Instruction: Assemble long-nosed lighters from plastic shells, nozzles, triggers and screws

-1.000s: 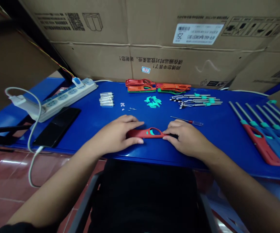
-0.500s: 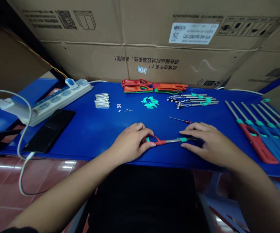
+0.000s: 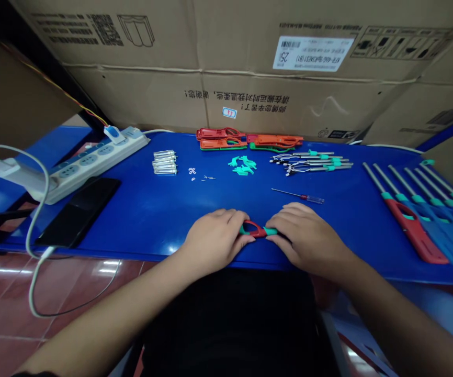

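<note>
This looks like a small workshop or assembly bench. Loose parts sit in sorted groups on a blue table: clear tubes, green plastic pieces, metal rods with wires and red and orange shells. A screwdriver lies among them, and long-nosed lighters are lined up at one side. A power strip, a large cardboard box and a tiled floor surround the work.

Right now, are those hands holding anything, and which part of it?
Yes, a red tool: the left hand grips its back end, and the right hand holds it by the green collar at the front.
</note>
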`<state>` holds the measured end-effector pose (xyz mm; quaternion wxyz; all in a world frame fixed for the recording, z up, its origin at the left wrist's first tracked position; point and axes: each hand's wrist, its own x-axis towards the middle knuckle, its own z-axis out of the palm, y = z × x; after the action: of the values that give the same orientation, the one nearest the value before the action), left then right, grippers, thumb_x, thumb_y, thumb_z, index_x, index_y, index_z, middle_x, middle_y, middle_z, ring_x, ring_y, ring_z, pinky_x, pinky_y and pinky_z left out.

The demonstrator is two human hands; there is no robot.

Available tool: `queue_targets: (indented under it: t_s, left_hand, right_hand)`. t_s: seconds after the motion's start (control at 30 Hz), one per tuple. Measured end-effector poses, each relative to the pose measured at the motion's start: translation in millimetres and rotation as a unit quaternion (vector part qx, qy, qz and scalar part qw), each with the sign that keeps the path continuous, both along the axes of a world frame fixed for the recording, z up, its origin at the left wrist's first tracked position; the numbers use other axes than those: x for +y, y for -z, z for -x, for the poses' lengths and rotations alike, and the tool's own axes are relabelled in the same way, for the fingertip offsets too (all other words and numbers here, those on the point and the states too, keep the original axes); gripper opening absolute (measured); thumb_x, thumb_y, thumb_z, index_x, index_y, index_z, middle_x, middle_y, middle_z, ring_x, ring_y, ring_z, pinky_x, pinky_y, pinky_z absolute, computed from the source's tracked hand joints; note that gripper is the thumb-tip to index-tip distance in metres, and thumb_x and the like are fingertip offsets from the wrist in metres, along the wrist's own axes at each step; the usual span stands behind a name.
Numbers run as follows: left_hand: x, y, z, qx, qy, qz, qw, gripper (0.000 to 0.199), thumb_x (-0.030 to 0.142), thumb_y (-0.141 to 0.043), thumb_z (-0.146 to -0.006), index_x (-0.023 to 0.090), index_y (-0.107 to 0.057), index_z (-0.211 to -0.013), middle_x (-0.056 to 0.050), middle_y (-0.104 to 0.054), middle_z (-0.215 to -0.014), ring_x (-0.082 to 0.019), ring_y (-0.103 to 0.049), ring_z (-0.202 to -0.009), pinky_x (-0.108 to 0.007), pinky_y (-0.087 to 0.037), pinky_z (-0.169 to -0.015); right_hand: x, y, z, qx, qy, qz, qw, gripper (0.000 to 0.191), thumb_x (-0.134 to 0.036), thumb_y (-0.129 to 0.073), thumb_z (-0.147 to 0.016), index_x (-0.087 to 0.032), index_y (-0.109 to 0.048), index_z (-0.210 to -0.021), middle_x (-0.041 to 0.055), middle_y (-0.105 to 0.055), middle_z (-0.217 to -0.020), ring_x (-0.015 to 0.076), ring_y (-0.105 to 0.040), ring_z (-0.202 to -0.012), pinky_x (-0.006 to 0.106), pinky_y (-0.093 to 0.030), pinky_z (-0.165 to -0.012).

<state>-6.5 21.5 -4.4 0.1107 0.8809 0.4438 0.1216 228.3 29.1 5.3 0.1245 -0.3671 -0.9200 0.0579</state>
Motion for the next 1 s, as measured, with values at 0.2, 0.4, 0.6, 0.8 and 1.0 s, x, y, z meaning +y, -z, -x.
queue_targets:
  t_s: [0.2,0.4,0.6,0.8,1.0]
  left_hand:
    - [-3,5.3,1,0.011,0.018,-0.041,0.999,0.035,0.047,-0.046,-0.101,0.015,-0.056,-0.113,-0.01,-0.07,-0.104,-0.027,-0.066,-0.091,-0.039,-0.054,-0.076]
    - [-2,4.7,0,0.0,0.033,-0.031,0.999,0.03,0.042,-0.05,-0.1,0.015,-0.055,-0.111,-0.01,-0.069,-0.104,-0.027,-0.064,-0.093,-0.039,-0.053,-0.077]
    - [-9,5.6,-1,-0.009,0.012,-0.043,0.999,0.026,0.04,-0.047,-0.101,0.016,-0.054,-0.109,-0.009,-0.067,-0.104,-0.027,-0.061,-0.094,-0.041,-0.052,-0.078]
    - [-13,3.9,-5,0.003,-0.025,-0.027,0.999,0.022,0.035,-0.049,-0.101,0.015,-0.055,-0.109,-0.01,-0.067,-0.103,-0.028,-0.059,-0.094,-0.042,-0.052,-0.079]
    - [2,-8.4,8,-0.038,0.021,0.024,0.999,0.037,0.044,-0.06,-0.096,0.016,-0.062,-0.12,-0.011,-0.064,-0.115,-0.026,-0.058,-0.104,-0.043,-0.05,-0.095]
  right_hand:
    - [-8,16.2,4,0.025,-0.031,-0.072,0.997,0.017,-0.018,-0.053,-0.095,-0.019,-0.069,-0.099,0.0067,-0.074,-0.094,0.0215,-0.066,-0.088,0.047,-0.046,-0.106]
    - [-11,20.1,7,0.052,-0.051,-0.101,0.992,0.02,-0.012,-0.05,-0.093,-0.017,-0.069,-0.096,0.0074,-0.072,-0.09,0.0203,-0.064,-0.085,0.049,-0.046,-0.11]
    - [-12,21.0,11,0.058,-0.046,-0.084,0.994,0.017,-0.014,-0.052,-0.093,-0.016,-0.069,-0.094,0.008,-0.072,-0.091,0.0207,-0.065,-0.086,0.05,-0.046,-0.11]
    - [-8,18.6,15,0.057,-0.039,-0.062,0.996,0.017,-0.012,-0.053,-0.092,-0.013,-0.07,-0.09,0.0101,-0.072,-0.09,0.0211,-0.064,-0.086,0.048,-0.042,-0.113]
    - [-8,14.9,9,0.052,-0.007,-0.025,0.998,0.02,-0.025,-0.056,-0.097,-0.015,-0.072,-0.103,0.0083,-0.069,-0.093,0.024,-0.06,-0.092,0.045,-0.05,-0.092]
